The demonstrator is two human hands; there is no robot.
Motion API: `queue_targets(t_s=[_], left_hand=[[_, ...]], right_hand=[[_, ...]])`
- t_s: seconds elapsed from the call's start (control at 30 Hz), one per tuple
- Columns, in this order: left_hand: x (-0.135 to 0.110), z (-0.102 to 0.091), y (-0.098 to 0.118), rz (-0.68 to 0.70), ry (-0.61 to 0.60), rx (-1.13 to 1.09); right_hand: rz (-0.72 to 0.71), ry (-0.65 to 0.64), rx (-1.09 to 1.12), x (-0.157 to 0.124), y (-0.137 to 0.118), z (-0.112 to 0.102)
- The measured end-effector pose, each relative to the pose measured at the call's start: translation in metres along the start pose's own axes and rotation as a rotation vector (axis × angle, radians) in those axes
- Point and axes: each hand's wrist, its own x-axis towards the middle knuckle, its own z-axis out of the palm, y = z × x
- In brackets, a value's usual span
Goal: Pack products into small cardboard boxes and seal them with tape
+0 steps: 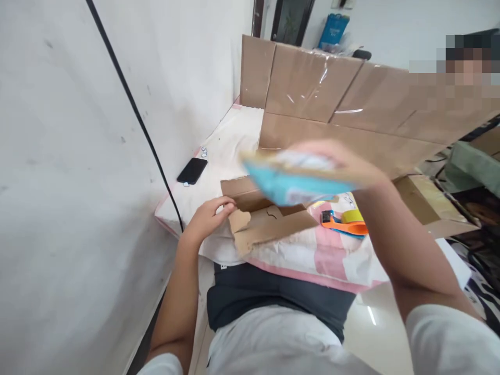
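A small open cardboard box (pixel 273 233) sits on the cloth-covered surface in front of me. At its left end, my left hand (pixel 209 219) has its fingers and thumb closed on the box's edge. Above the box, my right hand (pixel 332 153) grips a flat package (pixel 300 188) with a light-blue face, a tan edge and a pale label. Motion smears the package, so its print cannot be read. It covers the far part of the box.
An orange tape dispenser (pixel 346 225) with yellow tape lies right of the box, a black phone (pixel 192 171) to the left. A tall cardboard sheet (pixel 297 83) stands behind. Another open carton (pixel 422 200) and a person (pixel 469 67) are at right. A black cable (pixel 133 104) hangs along the left wall.
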Motion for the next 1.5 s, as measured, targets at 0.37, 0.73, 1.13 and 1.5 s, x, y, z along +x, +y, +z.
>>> queue_targets(t_s=[0.37,0.73,1.13,1.5], left_hand=[[0.01,0.0,0.066,-0.14,-0.187,0.425],[0.02,0.004,-0.015,0.098,0.089,-0.099],[-0.045,0.084,-0.04,0.327,0.212,-0.456],[-0.029,0.086,0.023,-0.168,0.367,-0.424]], right_hand=[[-0.293,-0.963,-0.794,-0.005,0.015,0.133],[-0.475,-0.721,-0.629,-0.026,0.042,0.146],[-0.033,0.394,0.351,-0.126,0.137,0.084],[-0.055,0.327,0.516,-0.11,0.124,0.053]])
